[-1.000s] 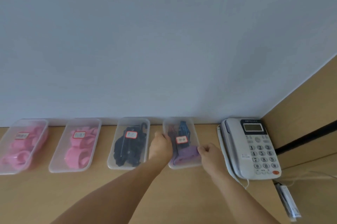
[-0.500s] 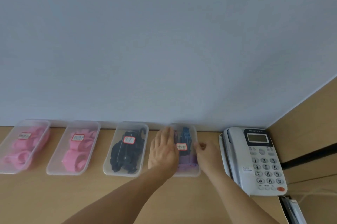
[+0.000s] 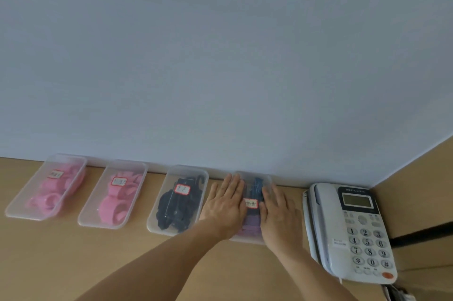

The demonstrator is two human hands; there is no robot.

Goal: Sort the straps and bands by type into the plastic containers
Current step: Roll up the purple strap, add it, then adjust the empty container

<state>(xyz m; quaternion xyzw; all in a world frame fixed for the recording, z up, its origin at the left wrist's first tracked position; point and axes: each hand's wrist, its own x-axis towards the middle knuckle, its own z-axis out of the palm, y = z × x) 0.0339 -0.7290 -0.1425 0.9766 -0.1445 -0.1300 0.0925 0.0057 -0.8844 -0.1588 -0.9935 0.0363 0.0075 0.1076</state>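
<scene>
Wooden desk point(image 3: 73, 264) spans the frame's bottom, with a telephone point(image 3: 355, 234) at lower right. Four labelled containers stand in a row. The far-left container point(image 3: 17, 207) and second container point(image 3: 90, 215) hold pink bands, and the third container point(image 3: 157, 222) holds black straps. The fourth container point(image 3: 268, 179), lower centre, holds blue and purple straps point(image 3: 257, 185). Left hand point(image 3: 225, 205) and right hand point(image 3: 279, 212) lie flat on its top, fingers straight, gripping nothing. Judgement: final closing step; next, press evenly, then release.
</scene>
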